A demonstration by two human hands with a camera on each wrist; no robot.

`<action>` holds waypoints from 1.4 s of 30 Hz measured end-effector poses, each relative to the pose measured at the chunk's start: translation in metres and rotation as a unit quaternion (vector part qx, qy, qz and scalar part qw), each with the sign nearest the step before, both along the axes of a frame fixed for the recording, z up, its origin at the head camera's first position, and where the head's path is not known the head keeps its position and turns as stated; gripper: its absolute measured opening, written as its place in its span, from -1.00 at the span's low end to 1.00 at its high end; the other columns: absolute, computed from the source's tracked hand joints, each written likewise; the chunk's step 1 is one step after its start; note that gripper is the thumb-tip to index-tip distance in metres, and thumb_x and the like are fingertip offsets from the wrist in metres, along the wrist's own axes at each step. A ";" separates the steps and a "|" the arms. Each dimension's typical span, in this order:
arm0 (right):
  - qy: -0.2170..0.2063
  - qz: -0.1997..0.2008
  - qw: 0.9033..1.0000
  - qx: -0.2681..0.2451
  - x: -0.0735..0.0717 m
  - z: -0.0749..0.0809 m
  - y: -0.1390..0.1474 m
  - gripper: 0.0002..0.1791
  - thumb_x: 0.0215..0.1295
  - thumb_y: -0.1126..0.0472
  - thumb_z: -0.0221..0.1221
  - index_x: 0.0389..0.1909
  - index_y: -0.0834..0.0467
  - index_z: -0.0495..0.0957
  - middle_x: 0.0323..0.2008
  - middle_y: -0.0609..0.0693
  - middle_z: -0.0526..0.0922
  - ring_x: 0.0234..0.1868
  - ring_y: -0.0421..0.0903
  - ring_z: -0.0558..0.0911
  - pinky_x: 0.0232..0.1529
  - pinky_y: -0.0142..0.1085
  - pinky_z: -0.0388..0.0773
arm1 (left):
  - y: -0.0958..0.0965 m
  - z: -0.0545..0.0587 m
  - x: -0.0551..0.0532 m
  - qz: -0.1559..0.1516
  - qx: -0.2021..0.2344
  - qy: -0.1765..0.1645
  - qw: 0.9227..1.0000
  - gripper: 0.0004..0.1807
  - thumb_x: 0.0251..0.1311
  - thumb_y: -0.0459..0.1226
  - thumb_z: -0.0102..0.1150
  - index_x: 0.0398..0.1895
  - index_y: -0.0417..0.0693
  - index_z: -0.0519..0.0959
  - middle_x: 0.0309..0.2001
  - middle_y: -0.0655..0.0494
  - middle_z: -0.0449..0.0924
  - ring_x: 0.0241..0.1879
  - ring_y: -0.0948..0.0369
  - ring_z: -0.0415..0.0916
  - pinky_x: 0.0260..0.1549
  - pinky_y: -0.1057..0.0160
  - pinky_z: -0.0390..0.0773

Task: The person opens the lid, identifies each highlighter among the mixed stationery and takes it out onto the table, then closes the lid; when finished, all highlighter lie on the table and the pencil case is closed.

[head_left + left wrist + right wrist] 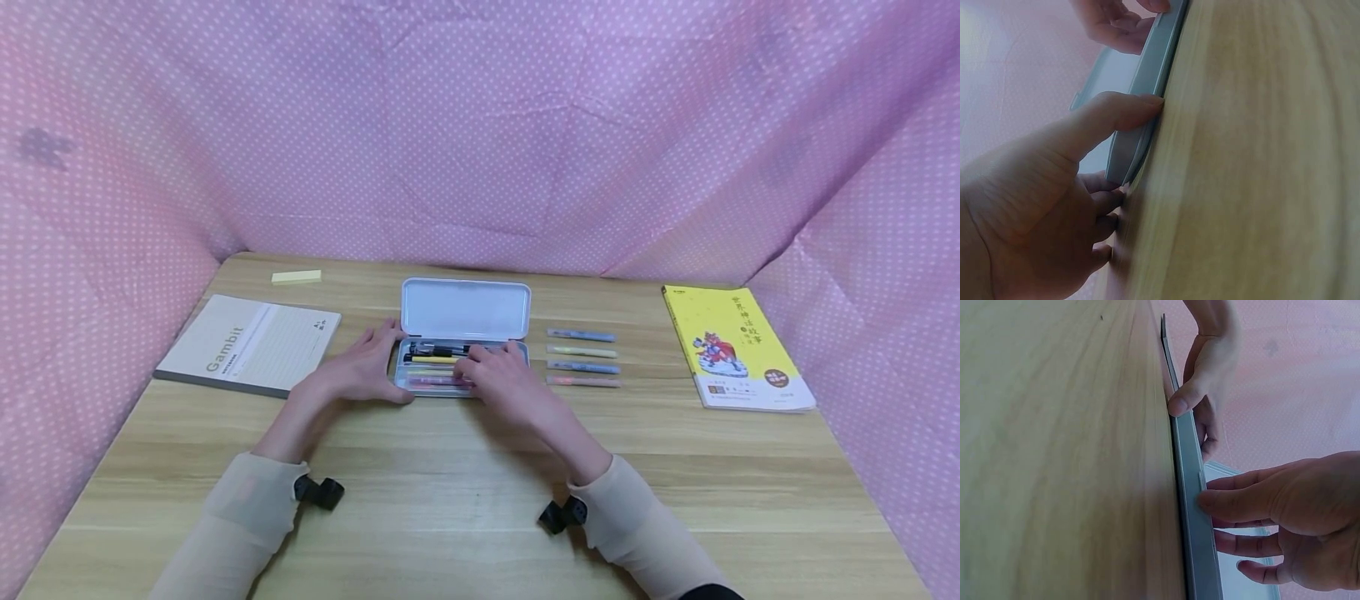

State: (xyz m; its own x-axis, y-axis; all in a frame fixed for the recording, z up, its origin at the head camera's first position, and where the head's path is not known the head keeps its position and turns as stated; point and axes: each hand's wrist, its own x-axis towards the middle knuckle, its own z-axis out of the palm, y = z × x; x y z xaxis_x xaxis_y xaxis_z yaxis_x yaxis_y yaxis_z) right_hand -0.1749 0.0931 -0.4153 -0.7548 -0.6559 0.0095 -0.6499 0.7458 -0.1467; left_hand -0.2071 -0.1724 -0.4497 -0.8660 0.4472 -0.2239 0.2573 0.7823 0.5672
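The left hand [360, 367] grips the left end of the smooth, rectangular, open pencil case [465, 310] on the wood-grained bench [442, 500]. The right hand [510, 385] reaches among its slim pens [435, 360]; whether it pinches one, I cannot tell. Probably arranging them, which calls for a delicate fingertip grasp next. Slender markers [582, 367] lie rightward.

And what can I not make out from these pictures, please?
Head view: the right hand covers part of the pens in the case; the smallest print on the book is too small.
Left wrist view: the case's wall hides the pens; the top edge cuts off the right hand.
Right wrist view: the wall hides what that hand touches inside; the bottom edge cuts off the case's right end.
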 end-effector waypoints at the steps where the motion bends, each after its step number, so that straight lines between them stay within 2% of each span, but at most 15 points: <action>1: -0.001 -0.001 1.000 -0.001 0.000 0.000 0.000 -0.81 0.42 0.20 0.25 -0.02 -0.08 0.69 -0.16 -0.12 0.66 -0.18 -0.13 0.58 -0.17 -0.24 0.29 | 0.000 0.000 0.000 0.000 0.001 0.000 1.000 0.13 -0.08 0.07 0.52 0.48 -0.19 0.14 0.63 -0.45 -0.25 0.62 -0.38 -0.25 0.62 -0.31 -0.21; 11: 0.008 0.008 1.000 -0.007 -0.001 -0.002 0.002 -0.82 0.40 0.18 0.26 -0.04 -0.08 0.69 -0.20 -0.14 0.66 -0.20 -0.14 0.58 -0.16 -0.21 0.31 | 0.000 -0.001 -0.001 -0.002 0.005 0.001 1.000 0.13 -0.10 0.07 0.53 0.46 -0.21 0.15 0.63 -0.46 -0.24 0.62 -0.39 -0.24 0.62 -0.32 -0.22; 19: 0.005 0.013 1.000 0.002 -0.001 -0.002 0.003 -0.80 0.43 0.17 0.23 0.01 -0.09 0.66 -0.14 -0.13 0.63 -0.16 -0.10 0.56 -0.15 -0.23 0.29 | 0.001 -0.005 -0.002 0.010 -0.008 -0.012 1.000 0.15 -0.10 0.09 0.51 0.49 -0.15 0.12 0.65 -0.40 -0.31 0.62 -0.39 -0.30 0.63 -0.29 -0.22; 21: 0.004 0.016 1.000 0.003 -0.001 -0.002 0.003 -0.80 0.44 0.17 0.23 0.01 -0.08 0.65 -0.13 -0.12 0.63 -0.15 -0.09 0.57 -0.14 -0.22 0.30 | 0.001 -0.005 -0.002 0.011 -0.009 -0.010 1.000 0.17 -0.11 0.10 0.52 0.50 -0.18 0.12 0.65 -0.42 -0.30 0.60 -0.45 -0.29 0.61 -0.35 -0.18; 31: 0.009 0.017 1.000 -0.004 0.000 -0.003 0.003 -0.80 0.43 0.16 0.23 0.01 -0.06 0.66 -0.16 -0.12 0.62 -0.21 -0.14 0.53 -0.19 -0.27 0.25 | 0.002 0.000 0.001 0.017 -0.023 -0.010 1.000 0.18 -0.11 0.11 0.51 0.52 -0.17 0.12 0.65 -0.39 -0.30 0.59 -0.47 -0.26 0.58 -0.37 -0.10; 42: -0.001 0.011 1.000 -0.004 -0.002 -0.003 0.003 -0.77 0.39 0.19 0.27 0.02 -0.05 0.67 -0.16 -0.11 0.62 -0.20 -0.12 0.54 -0.19 -0.26 0.27 | 0.002 0.000 0.000 0.016 -0.027 -0.008 0.999 0.19 -0.11 0.13 0.51 0.52 -0.17 0.11 0.65 -0.39 -0.29 0.58 -0.48 -0.25 0.57 -0.40 -0.08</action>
